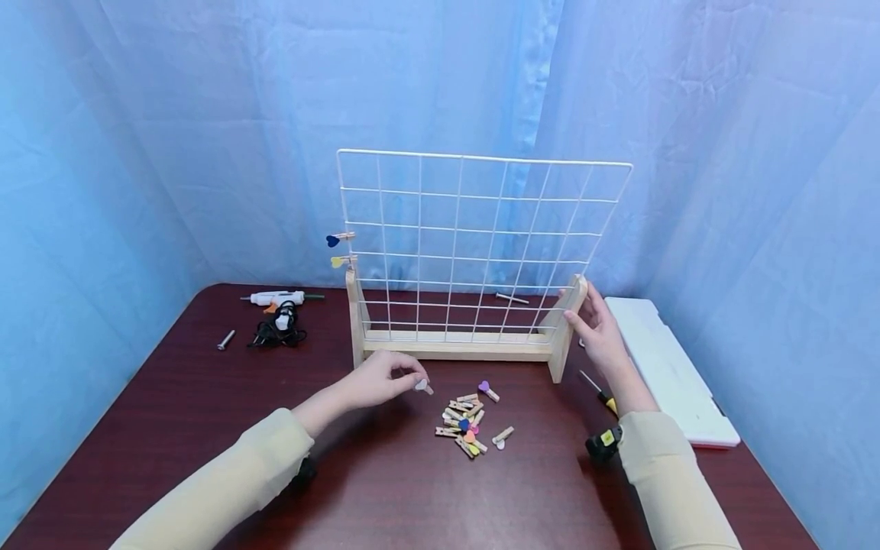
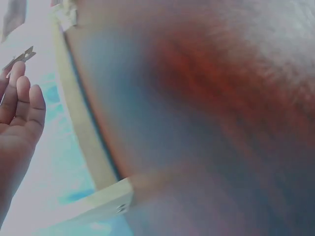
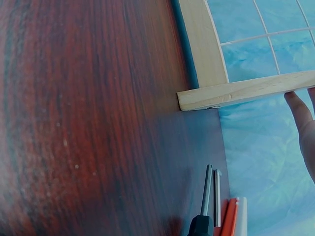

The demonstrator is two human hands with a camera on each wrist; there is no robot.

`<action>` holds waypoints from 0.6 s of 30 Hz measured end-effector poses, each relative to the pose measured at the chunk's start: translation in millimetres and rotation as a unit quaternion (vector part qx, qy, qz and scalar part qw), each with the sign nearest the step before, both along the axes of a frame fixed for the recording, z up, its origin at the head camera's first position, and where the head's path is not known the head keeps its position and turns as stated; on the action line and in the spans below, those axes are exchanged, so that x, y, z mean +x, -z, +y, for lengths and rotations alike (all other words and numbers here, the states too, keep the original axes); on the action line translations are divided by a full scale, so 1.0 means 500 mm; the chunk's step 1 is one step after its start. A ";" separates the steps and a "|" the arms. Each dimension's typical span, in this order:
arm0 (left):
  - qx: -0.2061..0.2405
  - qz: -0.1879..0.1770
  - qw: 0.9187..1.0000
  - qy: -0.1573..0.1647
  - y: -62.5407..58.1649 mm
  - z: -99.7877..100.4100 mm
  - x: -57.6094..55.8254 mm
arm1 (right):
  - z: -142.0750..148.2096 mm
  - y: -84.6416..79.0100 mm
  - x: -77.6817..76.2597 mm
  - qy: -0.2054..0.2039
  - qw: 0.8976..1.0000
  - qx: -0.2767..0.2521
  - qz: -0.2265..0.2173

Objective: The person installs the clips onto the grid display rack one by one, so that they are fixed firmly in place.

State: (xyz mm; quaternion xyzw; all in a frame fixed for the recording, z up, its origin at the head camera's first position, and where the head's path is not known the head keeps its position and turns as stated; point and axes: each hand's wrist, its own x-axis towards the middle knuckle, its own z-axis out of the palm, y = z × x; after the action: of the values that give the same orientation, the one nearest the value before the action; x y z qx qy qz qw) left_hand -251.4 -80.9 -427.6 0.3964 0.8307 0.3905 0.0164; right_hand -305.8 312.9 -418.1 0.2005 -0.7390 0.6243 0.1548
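My left hand (image 1: pixel 385 376) pinches a small wooden clothespin (image 1: pixel 422 385) with a white heart on it, just left of a loose pile of clothespins (image 1: pixel 451 414) with coloured hearts. The left wrist view shows the pin (image 2: pixel 23 58) at the fingertips. My right hand (image 1: pixel 601 336) grips the right wooden upright (image 1: pixel 567 332) of a stand, thumb in front and fingers behind. That stand holds a white wire grid (image 1: pixel 481 158) upright. Two clothespins, one with a dark blue heart (image 1: pixel 333 241) and one with a yellow heart (image 1: pixel 337 262), are clipped to the grid's left edge.
At the back left lie a white glue gun (image 1: pixel 277 298), a coiled black cord (image 1: pixel 278 332) and a bolt (image 1: pixel 226 340). A screwdriver (image 1: pixel 608 401) and a white case (image 1: pixel 667 367) lie on the right. Another bolt (image 1: pixel 512 299) is behind the grid.
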 end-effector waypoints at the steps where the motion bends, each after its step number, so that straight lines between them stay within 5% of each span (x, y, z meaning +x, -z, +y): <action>1: 0.011 0.003 1.000 -0.006 -0.009 -0.005 0.000 | 0.000 0.000 -0.001 0.001 1.000 -0.001 -0.001; 5: 0.047 0.041 0.996 -0.056 -0.056 -0.028 -0.001 | 0.001 0.001 -0.001 0.002 1.000 -0.003 0.001; 9: 0.080 0.062 0.984 -0.149 -0.122 -0.060 -0.005 | 0.003 0.000 0.001 0.005 1.000 -0.002 -0.001; 13: 0.147 0.067 0.959 -0.234 -0.199 -0.090 -0.002 | 0.007 -0.002 0.002 0.007 1.000 0.002 -0.007; 18: 0.222 0.074 0.921 -0.313 -0.261 -0.129 -0.027 | 0.013 0.001 0.003 0.012 1.000 0.009 -0.011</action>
State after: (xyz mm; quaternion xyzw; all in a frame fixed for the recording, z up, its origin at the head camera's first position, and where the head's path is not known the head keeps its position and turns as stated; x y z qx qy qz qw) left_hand -264.9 -145.5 -297.0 0.1379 0.8033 0.5196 -0.2564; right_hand -304.4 319.3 -418.6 0.1860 -0.7483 0.6183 0.1520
